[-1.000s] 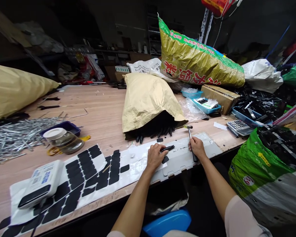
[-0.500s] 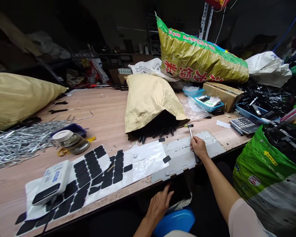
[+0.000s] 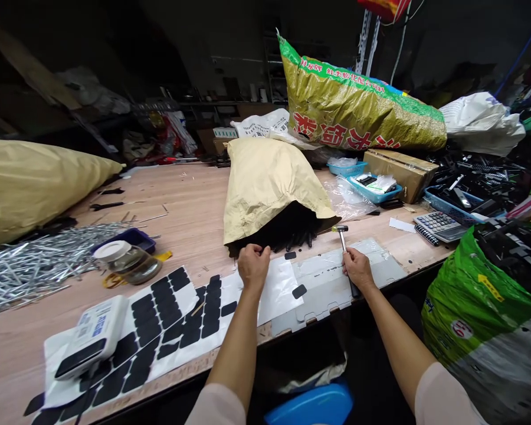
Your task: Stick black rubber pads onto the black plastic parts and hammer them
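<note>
Gripping a hammer (image 3: 342, 238) in your right hand (image 3: 357, 269), you're holding your half-curled left (image 3: 253, 268), grasp unclear, by the handily open paper sack (image 3: 272, 186).

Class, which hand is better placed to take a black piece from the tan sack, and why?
Probably the left hand: it is at the mouth of the tan sack, near the black pieces, while the right hand grips the hammer.

The jar (image 3: 135, 264) sits left of the middle sack (image 3: 272, 177), the calculator (image 3: 440, 225) right.
</note>
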Demonstrator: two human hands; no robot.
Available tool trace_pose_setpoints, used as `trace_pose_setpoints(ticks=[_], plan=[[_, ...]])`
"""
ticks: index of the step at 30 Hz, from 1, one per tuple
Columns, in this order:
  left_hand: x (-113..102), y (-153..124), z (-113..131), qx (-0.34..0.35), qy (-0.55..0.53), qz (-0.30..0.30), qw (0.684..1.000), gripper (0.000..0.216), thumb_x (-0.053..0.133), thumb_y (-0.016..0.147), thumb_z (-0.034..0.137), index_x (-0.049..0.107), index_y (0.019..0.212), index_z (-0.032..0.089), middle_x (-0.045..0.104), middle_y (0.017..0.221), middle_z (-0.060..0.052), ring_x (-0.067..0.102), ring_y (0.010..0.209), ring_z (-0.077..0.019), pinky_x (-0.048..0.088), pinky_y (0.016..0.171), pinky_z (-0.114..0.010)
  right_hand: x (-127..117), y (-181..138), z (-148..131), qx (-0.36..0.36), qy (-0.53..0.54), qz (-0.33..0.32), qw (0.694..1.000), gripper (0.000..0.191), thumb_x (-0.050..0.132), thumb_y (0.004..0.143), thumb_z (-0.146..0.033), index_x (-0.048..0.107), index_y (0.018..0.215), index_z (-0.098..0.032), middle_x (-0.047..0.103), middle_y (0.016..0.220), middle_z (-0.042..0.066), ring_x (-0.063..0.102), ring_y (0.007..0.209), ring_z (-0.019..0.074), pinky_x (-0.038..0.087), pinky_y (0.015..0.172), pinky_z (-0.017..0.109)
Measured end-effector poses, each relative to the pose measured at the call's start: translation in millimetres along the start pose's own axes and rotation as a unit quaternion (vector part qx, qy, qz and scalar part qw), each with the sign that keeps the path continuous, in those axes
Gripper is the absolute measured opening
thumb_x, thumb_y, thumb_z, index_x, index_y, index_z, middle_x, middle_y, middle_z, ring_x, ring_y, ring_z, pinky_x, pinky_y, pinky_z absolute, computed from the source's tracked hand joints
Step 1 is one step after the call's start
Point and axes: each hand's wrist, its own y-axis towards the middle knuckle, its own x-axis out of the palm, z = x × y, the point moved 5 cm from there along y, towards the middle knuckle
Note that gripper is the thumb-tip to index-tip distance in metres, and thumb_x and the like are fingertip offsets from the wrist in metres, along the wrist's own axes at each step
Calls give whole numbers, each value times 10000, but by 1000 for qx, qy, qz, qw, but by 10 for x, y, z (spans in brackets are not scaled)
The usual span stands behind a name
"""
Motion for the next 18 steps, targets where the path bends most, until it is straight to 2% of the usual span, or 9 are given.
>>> trace_pose_setpoints(ticks=[2, 5, 10, 18], plan=[[127, 211, -143, -26, 67, 28, 997, 303, 673, 797, 394, 668, 980, 153, 639, 1043, -137, 596, 1051, -301, 482, 914, -406, 6, 10, 14, 5, 4, 5, 1000, 263, 500, 861, -423, 621, 781, -203, 583, 570, -25, 571, 440, 139, 466, 448, 234], [261, 302, -285, -15, 108, 3, 994, 324, 672, 805, 391, 676, 1019, 147, 620, 1120, -163, 580, 1098, -329, 477, 926, -427, 13, 18, 19, 9, 12, 8, 1000, 265, 494, 863, -422, 609, 767, -203, 585, 574, -19, 573, 438, 138, 468, 443, 232], [222, 193, -356, -12, 122, -15, 992, 287, 612, 840, 336, 724, 1015, 138, 650, 1099, -171, 613, 1046, -335, 492, 884, -418, 5, 7, -10, 14, 20, 10, 1000, 258, 502, 855, -423, 613, 775, -204, 586, 571, -19, 577, 438, 146, 468, 435, 237], [78, -59, -536, -23, 98, -53, 994, 275, 629, 777, 359, 755, 956, 193, 697, 1015, -116, 652, 969, -326, 498, 837, -397, 2, -3, 1, 7, -6, 14, 1000, 258, 486, 867, -409, 606, 751, -212, 595, 544, -27, 572, 424, 139, 470, 465, 238]])
